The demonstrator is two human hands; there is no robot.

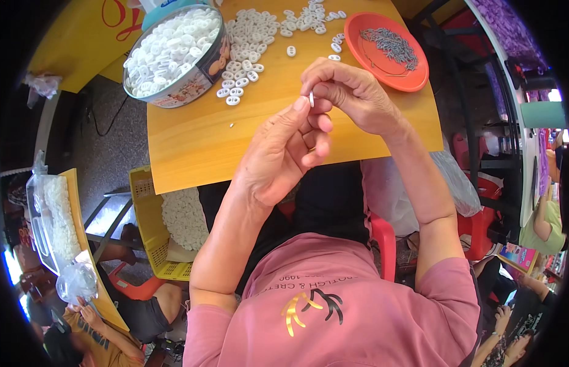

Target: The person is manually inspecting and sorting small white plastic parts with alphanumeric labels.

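Observation:
Above the near part of the table, my two hands meet at the fingertips. A small white oval piece (311,98) shows edge-on there, pinched at the thumb of my left hand (278,142), whose other fingers curl loosely. My right hand (355,96) closes its thumb and forefinger right beside the piece; whatever lies between them is hidden. Loose white oval pieces with holes (251,37) cover the far middle of the table. More fill a round tin (202,87) at the far left. On the far right, a red plate (413,78) carries a heap of small grey metal parts (391,48).
A yellow crate (145,217) with many white pieces stands below the table's left edge (151,144). Clear plastic bags (449,183) hang by the red chair (382,244) on the right. Other people sit at lower left and lower right, near another table (95,269).

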